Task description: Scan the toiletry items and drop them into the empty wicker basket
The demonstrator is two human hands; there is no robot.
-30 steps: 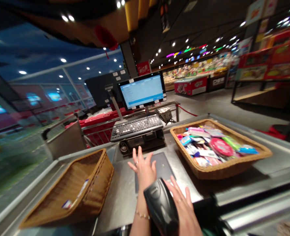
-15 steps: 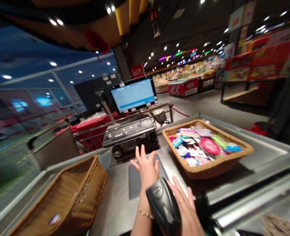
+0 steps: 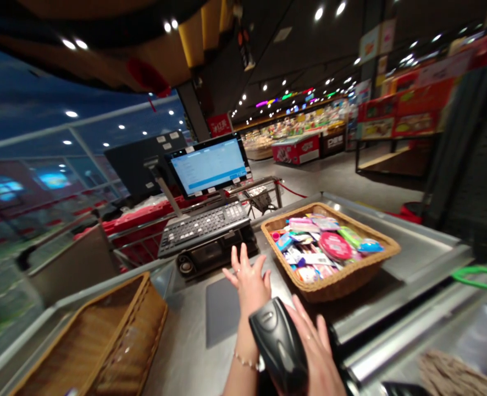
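Observation:
My left hand (image 3: pixel 249 280) reaches forward over the steel checkout counter (image 3: pixel 186 352), fingers spread and holding nothing; a bracelet sits on its wrist. It hovers between a dark flat pad (image 3: pixel 221 311) and a wicker basket (image 3: pixel 342 278) full of small colourful packets (image 3: pixel 321 247). My right hand (image 3: pixel 315 352) is lower and nearer, fingers stretched out flat. A black handheld barcode scanner (image 3: pixel 278 346) stands in front of its palm; I cannot tell whether the hand touches it.
A keyboard (image 3: pixel 204 223) and a lit till screen (image 3: pixel 208 165) stand beyond my left hand. A second wicker basket (image 3: pixel 103 341) lies tilted at the lower left. Red shopping carts (image 3: pixel 140 225) sit behind the till. A green cord (image 3: pixel 478 275) shows at the right.
The view has swung to the right, so the till, the pad and both baskets have slid left in the picture. Both hands keep the same spread pose.

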